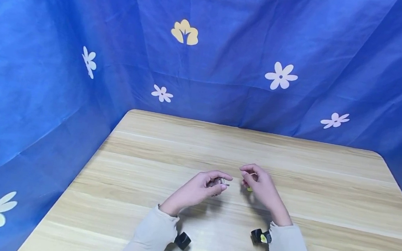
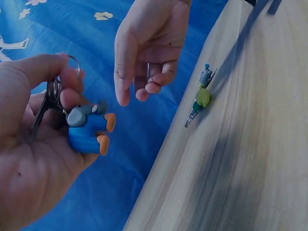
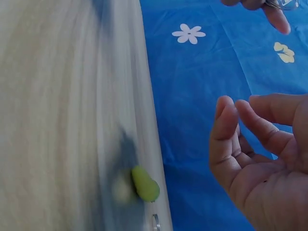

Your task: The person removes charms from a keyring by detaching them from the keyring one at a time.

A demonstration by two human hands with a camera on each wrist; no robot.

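Note:
My left hand (image 1: 203, 187) holds a bunch of keys (image 2: 47, 107) on a metal ring (image 2: 76, 59), its thumb and fingers curled round them. From the bunch hangs a small figure charm (image 2: 85, 132) with a grey head, blue body and orange feet. Facing it, my right hand (image 1: 261, 188) has loosely bent fingers with nothing between them. Below the right hand is a second charm (image 2: 203, 97), yellow-green with a blue-grey top, a dark green part and a short metal chain. In the right wrist view its pear-shaped yellow-green part (image 3: 145, 185) shows over the table.
A light wood-grain table (image 1: 169, 142) lies under both hands. Blue cloth (image 1: 223, 61) printed with white flowers and yellow trees hangs behind it and to the sides. A black wrist camera (image 1: 183, 241) sits at the left cuff, another camera (image 1: 256, 236) at the right.

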